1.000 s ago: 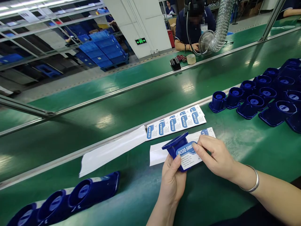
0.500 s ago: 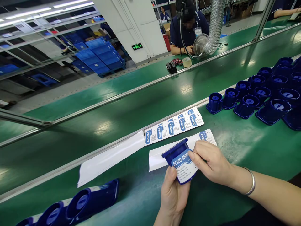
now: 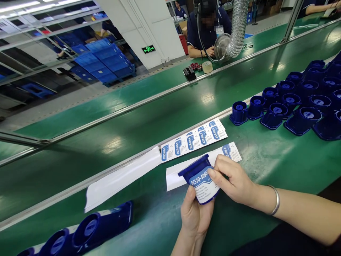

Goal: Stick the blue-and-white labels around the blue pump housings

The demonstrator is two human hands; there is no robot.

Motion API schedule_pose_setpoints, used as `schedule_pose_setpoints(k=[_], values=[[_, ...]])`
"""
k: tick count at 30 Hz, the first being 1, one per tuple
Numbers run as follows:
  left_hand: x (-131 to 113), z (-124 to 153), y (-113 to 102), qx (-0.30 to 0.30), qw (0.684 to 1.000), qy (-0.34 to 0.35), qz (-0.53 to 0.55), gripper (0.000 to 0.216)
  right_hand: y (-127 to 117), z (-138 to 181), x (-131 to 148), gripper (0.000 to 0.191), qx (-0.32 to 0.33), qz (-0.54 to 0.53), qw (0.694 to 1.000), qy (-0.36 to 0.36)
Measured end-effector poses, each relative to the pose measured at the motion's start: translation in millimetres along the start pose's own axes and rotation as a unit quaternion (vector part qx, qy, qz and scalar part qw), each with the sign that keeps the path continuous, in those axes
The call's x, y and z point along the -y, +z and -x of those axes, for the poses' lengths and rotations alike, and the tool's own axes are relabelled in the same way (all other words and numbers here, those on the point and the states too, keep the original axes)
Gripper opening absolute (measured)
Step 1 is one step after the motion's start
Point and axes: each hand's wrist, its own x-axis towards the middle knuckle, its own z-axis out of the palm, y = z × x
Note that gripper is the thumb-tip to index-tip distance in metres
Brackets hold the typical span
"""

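Left hand (image 3: 196, 213): fingers around blue cup (image 3: 194, 170), likely against wobbling.
Right hand (image 3: 233, 180): pinching cup's sticker (image 3: 204, 187) edge, maybe for smoothing.
Sticker sheet (image 3: 173, 178): behind cup, perhaps for reach.

The green bench (image 3: 151, 224) bears blue housings (image 3: 277, 117) at either side, a label sheet (image 3: 190, 142) and white strips (image 3: 122, 181) between.

Glossy green counter (image 3: 149, 227), long, overhead light glaring off it. Behind: white wall column (image 3: 166, 30) with lit green exit sign (image 3: 148, 49), grey floor (image 3: 62, 94). Left: pale metal-framed shelving (image 3: 48, 37), stacked blue plastic crates (image 3: 106, 60) on blue pallet (image 3: 119, 79), white tube lights (image 3: 20, 7) above. Upper right: ribbed silver duct (image 3: 239, 28).
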Motion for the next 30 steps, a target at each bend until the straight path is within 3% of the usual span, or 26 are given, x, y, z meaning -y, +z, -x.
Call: schedule_pose_setpoints(k=[8, 11, 14, 16, 19, 23, 26, 30], values=[[-0.4, -3.2, -0.5, 0.067, 0.996, -0.015, 0.048, 0.029, 3.7, 4.3, -6.7, 0.032, -0.021, -0.008, 1.0, 0.008], [-1.5, -4.1, 3.1, 0.07, 0.995, -0.037, 0.061, 0.033, 7.2, 7.0, -10.6, 0.035, -0.045, -0.064, 0.992, 0.1], [-2.5, -4.7, 6.5, 0.067, 0.992, -0.062, 0.087, 0.037, 11.2, 9.4, -13.1, 0.047, -0.048, -0.149, 0.966, 0.208], [-3.7, -4.7, 9.0, 0.061, 0.991, -0.074, 0.096, 0.035, 12.3, 10.4, -13.9, 0.05, -0.037, -0.169, 0.956, 0.237], [-6.4, -4.0, 14.8, 0.051, 0.989, -0.099, 0.101, 0.033, 9.3, 9.5, -15.0, 0.057, -0.045, -0.136, 0.96, 0.24], [-9.2, -1.4, 23.6, 0.084, 0.976, -0.184, 0.087, 0.043, -2.1, 2.1, -16.0, 0.054, -0.075, -0.104, 0.975, 0.184], [-7.4, -0.2, 25.6, 0.113, 0.964, -0.226, 0.078, 0.049, -11.0, -5.4, -15.1, 0.048, -0.02, -0.15, 0.978, 0.142], [-2.7, -0.1, 23.4, 0.149, 0.954, -0.255, 0.056, 0.05, -18.3, -11.6, -13.1, 0.044, 0.081, -0.228, 0.955, 0.172]])
